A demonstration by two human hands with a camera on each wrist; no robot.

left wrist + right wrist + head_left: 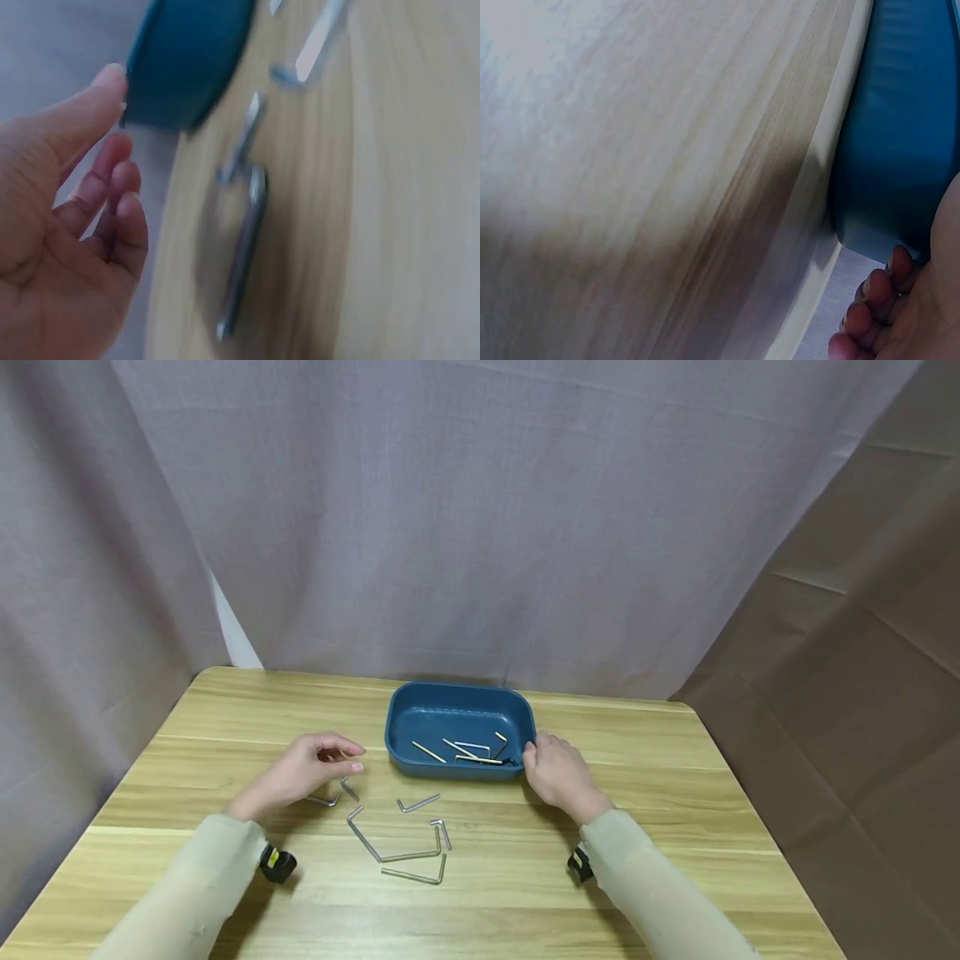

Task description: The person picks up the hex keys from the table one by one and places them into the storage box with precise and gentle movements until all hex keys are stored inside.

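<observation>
Gripping blue tray corner, right hand, left hand fingers loose above hex keys.

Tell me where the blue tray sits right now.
In the head view the blue tray sits mid-table toward the far edge; the right hand holds its near right corner, and loose hex keys lie in front of it.

We see a light wooden table with pale grain stripes running across its top. Behind it hangs a grey-mauve curtain, falling in soft folds down to the table's far edge. To the right we find a brown cloth, creased in a grid of fold lines, slanting down beside the table's right corner. At the left, between two curtain folds, we notice a narrow white strip just above the table's back corner.
</observation>
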